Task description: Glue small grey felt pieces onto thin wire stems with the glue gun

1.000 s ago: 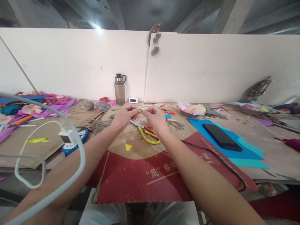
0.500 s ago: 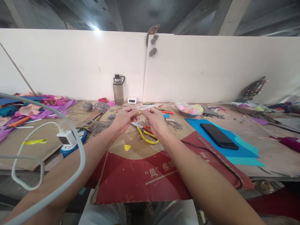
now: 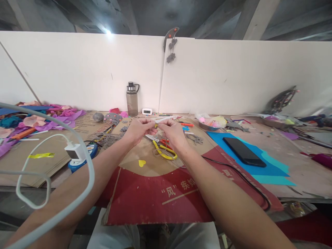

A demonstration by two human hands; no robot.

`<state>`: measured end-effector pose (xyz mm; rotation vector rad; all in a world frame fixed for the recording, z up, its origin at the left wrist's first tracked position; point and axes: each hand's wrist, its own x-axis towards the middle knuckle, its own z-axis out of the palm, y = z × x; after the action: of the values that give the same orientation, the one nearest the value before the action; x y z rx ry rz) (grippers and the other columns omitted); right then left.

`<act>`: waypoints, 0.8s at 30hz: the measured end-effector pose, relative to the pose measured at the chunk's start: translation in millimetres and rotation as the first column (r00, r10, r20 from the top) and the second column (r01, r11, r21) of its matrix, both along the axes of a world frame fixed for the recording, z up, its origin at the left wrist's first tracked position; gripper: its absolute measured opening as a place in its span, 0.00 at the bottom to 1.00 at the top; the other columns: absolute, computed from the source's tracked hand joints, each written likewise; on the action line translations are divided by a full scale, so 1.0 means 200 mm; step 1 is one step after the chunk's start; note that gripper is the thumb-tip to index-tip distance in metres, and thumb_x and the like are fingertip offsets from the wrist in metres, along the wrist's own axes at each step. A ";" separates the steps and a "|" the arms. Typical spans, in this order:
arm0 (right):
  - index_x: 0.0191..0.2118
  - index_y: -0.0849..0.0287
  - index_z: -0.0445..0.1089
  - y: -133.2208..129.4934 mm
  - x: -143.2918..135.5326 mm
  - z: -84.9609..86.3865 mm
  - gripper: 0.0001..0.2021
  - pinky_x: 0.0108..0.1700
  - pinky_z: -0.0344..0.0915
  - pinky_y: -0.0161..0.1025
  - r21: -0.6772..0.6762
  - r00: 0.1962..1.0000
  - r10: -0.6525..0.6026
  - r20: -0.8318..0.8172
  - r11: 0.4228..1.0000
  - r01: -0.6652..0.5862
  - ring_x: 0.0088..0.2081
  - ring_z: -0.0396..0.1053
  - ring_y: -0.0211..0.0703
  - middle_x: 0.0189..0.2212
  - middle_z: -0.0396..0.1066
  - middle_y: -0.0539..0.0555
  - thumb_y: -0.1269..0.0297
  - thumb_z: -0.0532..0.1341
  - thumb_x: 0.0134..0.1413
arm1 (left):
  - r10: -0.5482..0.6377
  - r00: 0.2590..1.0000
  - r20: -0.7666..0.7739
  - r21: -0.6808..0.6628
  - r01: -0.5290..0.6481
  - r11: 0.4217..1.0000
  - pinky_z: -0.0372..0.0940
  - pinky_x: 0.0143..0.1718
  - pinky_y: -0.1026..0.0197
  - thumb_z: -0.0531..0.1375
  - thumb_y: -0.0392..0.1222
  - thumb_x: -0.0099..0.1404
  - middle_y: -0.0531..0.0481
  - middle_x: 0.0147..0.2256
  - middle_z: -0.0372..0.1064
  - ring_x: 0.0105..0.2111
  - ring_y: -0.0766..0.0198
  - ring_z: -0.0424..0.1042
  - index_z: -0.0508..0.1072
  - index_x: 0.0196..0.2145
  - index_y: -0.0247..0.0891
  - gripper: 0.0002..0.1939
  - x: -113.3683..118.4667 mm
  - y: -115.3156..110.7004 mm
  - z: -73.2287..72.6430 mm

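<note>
Head view: both bare hands meet above the middle of the table, fingertips pinched together on one thin whitish stick (image 3: 163,119) with a yellow bit near the grip. The left hand (image 3: 137,129) is closed round its near end, thumb and forefinger pressed tight; the right hand (image 3: 173,131) pinches it just beside, and the stick's free end pokes up and to the right; what it is made of is too small to tell, perhaps wire or a paper stem. Beneath the hands lies a big red and brown cardboard sheet (image 3: 155,193) over the worktable (image 3: 306,169), with white partition boards (image 3: 77,69) behind. A blue paper sheet (image 3: 269,166) carries a black phone (image 3: 244,151). Purple and pink paper scraps (image 3: 38,119) pile at far left. Yellow-handled pliers (image 3: 164,152) lie under the hands, touching neither. A capped water bottle (image 3: 132,99) stands upright by the boards, its contents murky. A shallow dish (image 3: 211,122) holds pink and yellow bits.
</note>
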<state>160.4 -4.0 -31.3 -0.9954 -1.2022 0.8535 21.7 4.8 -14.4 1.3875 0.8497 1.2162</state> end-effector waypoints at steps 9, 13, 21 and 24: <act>0.26 0.60 0.70 -0.01 0.03 0.00 0.10 0.26 0.52 0.34 0.056 0.987 0.036 0.158 0.997 -0.046 0.22 0.51 0.33 0.18 0.59 0.44 0.57 0.62 0.44 | 0.103 0.986 -0.131 0.168 -0.081 0.982 0.60 0.21 0.68 0.63 0.41 0.54 0.52 0.18 0.69 0.16 0.72 0.64 0.71 0.25 0.33 0.07 -0.02 0.01 0.00; 0.24 0.59 0.68 -0.04 0.02 0.02 0.08 0.27 0.53 0.34 0.110 0.969 -0.073 0.234 0.993 0.048 0.22 0.53 0.33 0.19 0.59 0.44 0.61 0.59 0.45 | 0.066 0.995 -0.077 0.120 -0.057 0.991 0.61 0.20 0.68 0.64 0.40 0.54 0.51 0.19 0.70 0.18 0.70 0.68 0.71 0.25 0.33 0.08 0.00 0.00 0.00; 0.28 0.59 0.69 -0.02 0.03 0.00 0.07 0.30 0.54 0.35 0.173 0.919 -0.109 0.380 0.984 0.045 0.24 0.56 0.35 0.20 0.61 0.45 0.61 0.58 0.48 | 0.039 0.999 -0.023 0.020 -0.038 0.999 0.67 0.26 0.66 0.64 0.41 0.55 0.49 0.21 0.71 0.22 0.68 0.73 0.71 0.27 0.32 0.09 -0.02 0.04 -0.02; 0.31 0.59 0.69 0.01 0.05 -0.02 0.10 0.31 0.55 0.35 0.166 0.907 -0.052 0.418 0.986 -0.020 0.26 0.58 0.36 0.22 0.63 0.46 0.58 0.57 0.51 | 0.171 0.985 0.027 0.027 -0.172 0.985 0.70 0.30 0.64 0.64 0.39 0.55 0.49 0.23 0.72 0.25 0.66 0.75 0.70 0.27 0.32 0.08 -0.06 0.08 -0.03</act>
<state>170.9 -2.4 -36.0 -1.0817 -1.6032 0.5228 10.1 21.1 -19.4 1.3413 0.9526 1.3796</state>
